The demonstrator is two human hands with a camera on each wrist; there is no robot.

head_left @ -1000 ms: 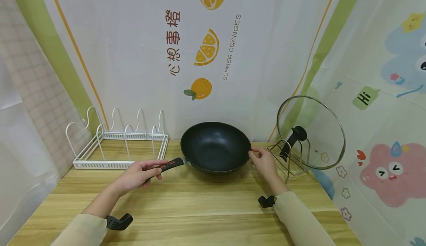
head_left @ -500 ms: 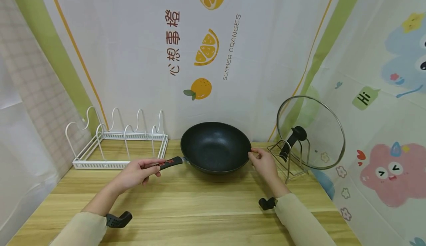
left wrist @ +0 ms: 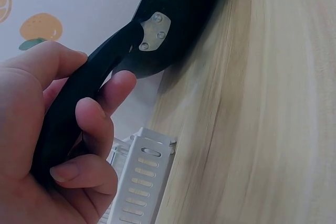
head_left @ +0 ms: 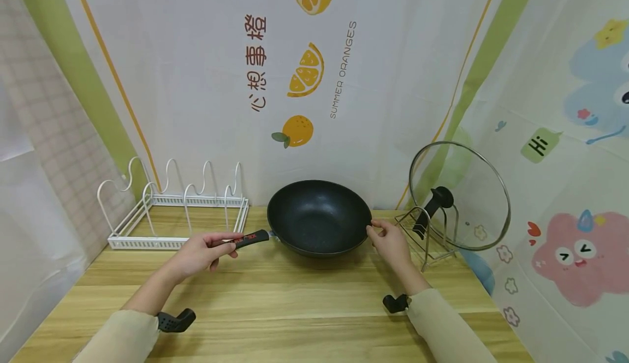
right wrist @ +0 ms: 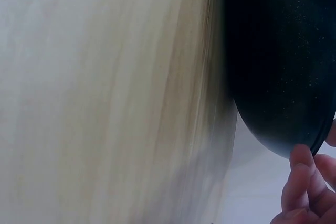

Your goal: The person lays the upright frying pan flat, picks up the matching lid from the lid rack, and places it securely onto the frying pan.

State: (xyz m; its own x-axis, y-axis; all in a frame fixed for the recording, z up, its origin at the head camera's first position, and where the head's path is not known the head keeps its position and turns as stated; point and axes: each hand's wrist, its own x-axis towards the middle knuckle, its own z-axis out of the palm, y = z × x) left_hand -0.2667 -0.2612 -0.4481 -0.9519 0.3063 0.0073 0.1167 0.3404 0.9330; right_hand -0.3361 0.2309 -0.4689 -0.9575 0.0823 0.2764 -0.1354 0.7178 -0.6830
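Observation:
A black wok (head_left: 319,215) stands at the back middle of the wooden table, its hollow facing up and toward me. My left hand (head_left: 203,254) grips its black handle (head_left: 253,238), which points left. In the left wrist view the fingers curl round that handle (left wrist: 79,87), and a riveted metal bracket (left wrist: 156,31) joins it to the wok. On the opposite side, my right hand (head_left: 390,240) pinches the wok's rim between thumb and fingers. The right wrist view shows fingertips (right wrist: 302,156) against the wok's outer wall (right wrist: 283,66).
A white wire rack (head_left: 152,242) stands left of the wok, close behind my left hand. To the right, a metal stand (head_left: 426,243) holds a glass lid (head_left: 472,188) with a black knob (head_left: 442,196). A printed curtain (head_left: 383,79) hangs behind the table.
The wok's handle has dropped slightly and shifted a little left, with my left hand. My right hand stays at the rim, and the rack and lid are unmoved.

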